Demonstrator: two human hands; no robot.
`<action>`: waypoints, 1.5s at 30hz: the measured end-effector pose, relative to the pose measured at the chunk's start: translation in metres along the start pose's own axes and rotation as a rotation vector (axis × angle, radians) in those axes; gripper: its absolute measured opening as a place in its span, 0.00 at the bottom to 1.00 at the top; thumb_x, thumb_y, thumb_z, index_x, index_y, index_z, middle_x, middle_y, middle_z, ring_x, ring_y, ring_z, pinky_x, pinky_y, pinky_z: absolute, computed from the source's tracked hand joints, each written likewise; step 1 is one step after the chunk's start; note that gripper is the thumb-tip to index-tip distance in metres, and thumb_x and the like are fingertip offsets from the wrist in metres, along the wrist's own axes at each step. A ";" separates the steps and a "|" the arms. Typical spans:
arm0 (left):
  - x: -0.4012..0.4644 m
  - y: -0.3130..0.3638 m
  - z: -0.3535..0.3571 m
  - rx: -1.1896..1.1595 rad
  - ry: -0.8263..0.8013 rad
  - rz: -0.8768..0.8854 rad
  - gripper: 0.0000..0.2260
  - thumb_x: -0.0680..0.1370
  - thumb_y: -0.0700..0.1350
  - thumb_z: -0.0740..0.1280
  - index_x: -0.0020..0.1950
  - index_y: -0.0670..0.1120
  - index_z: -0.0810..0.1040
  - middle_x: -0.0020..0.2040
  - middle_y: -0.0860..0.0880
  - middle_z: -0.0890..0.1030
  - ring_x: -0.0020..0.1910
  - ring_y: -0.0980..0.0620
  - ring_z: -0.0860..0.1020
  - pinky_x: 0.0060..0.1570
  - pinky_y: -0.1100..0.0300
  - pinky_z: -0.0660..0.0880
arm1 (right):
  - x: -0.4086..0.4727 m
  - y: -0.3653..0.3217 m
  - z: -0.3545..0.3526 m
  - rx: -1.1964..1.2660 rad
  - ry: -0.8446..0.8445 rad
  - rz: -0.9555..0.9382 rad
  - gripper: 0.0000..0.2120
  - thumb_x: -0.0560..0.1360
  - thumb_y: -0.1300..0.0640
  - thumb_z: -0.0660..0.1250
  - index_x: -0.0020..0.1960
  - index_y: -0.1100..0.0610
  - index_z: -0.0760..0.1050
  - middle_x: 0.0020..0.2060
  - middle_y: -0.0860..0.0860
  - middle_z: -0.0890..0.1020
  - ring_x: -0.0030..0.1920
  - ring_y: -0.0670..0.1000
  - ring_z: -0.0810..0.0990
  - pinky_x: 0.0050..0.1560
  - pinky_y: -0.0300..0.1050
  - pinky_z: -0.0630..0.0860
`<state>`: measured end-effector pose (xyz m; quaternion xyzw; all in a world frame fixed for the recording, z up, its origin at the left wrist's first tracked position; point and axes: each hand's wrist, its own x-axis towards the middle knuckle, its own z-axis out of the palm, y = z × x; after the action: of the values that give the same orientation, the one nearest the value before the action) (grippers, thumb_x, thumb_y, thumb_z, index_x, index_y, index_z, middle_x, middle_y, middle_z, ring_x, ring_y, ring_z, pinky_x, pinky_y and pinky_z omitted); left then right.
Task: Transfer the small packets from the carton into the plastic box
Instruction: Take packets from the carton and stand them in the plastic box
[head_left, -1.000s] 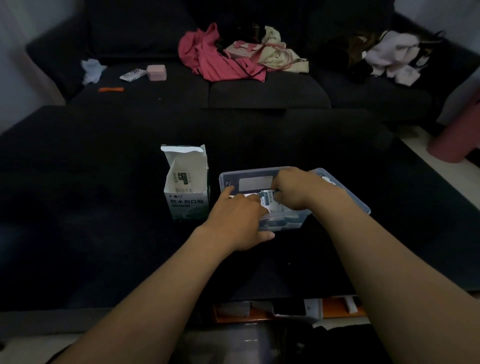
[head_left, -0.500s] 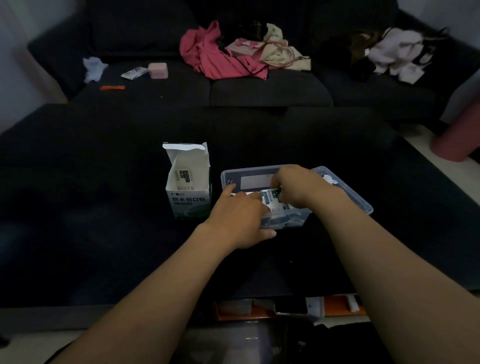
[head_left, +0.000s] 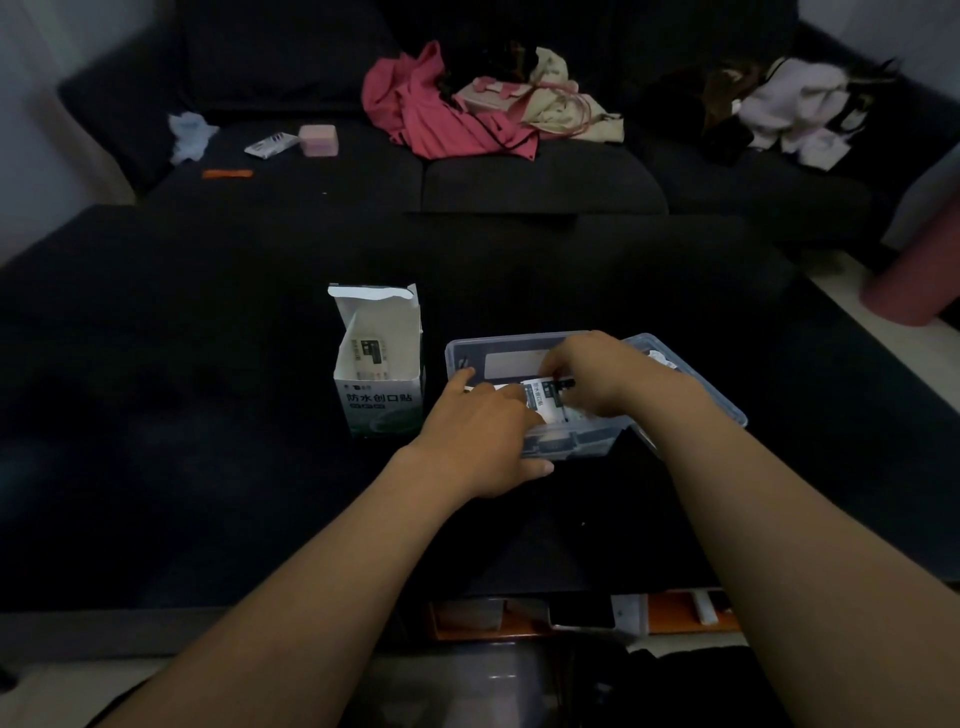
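A white carton stands open on the dark table, with small packets showing inside it. To its right sits a clear plastic box. Both hands are over the box. My left hand lies across the box's near left corner, fingers on a stack of small white packets. My right hand curls over the same stack from the right and pinches it. The box's floor under the hands is hidden.
The box's clear lid lies against its right side. A dark sofa behind the table carries pink clothes, a pink case and white garments. A red-brown cylinder stands at right.
Both hands have stayed over the box with the packets; they shifted only slightly, and the packets' printed side shows a little more between the hands.
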<state>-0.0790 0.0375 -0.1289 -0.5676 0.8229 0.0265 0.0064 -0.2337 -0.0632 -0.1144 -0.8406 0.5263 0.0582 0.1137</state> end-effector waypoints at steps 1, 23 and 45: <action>0.000 0.000 0.000 0.000 -0.001 0.000 0.22 0.77 0.67 0.63 0.65 0.57 0.79 0.66 0.52 0.78 0.66 0.49 0.75 0.77 0.43 0.54 | 0.001 0.000 0.001 0.016 0.007 0.008 0.17 0.75 0.62 0.69 0.62 0.48 0.80 0.60 0.51 0.80 0.58 0.53 0.79 0.60 0.51 0.78; -0.065 -0.104 -0.047 -0.795 0.728 -0.743 0.15 0.73 0.46 0.74 0.58 0.49 0.76 0.52 0.47 0.78 0.48 0.51 0.78 0.41 0.59 0.75 | -0.013 -0.133 -0.039 0.453 0.274 -0.348 0.13 0.75 0.56 0.74 0.59 0.48 0.83 0.54 0.47 0.84 0.46 0.43 0.82 0.53 0.46 0.82; -0.066 -0.087 -0.046 -0.444 0.644 -0.542 0.13 0.83 0.43 0.61 0.41 0.49 0.78 0.34 0.54 0.77 0.31 0.58 0.77 0.31 0.66 0.69 | -0.003 -0.143 -0.027 0.448 0.278 -0.247 0.14 0.75 0.49 0.73 0.59 0.49 0.80 0.50 0.47 0.82 0.37 0.45 0.80 0.45 0.51 0.83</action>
<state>0.0270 0.0654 -0.0831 -0.7288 0.5797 0.0216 -0.3637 -0.1076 -0.0073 -0.0695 -0.8522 0.4301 -0.1895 0.2298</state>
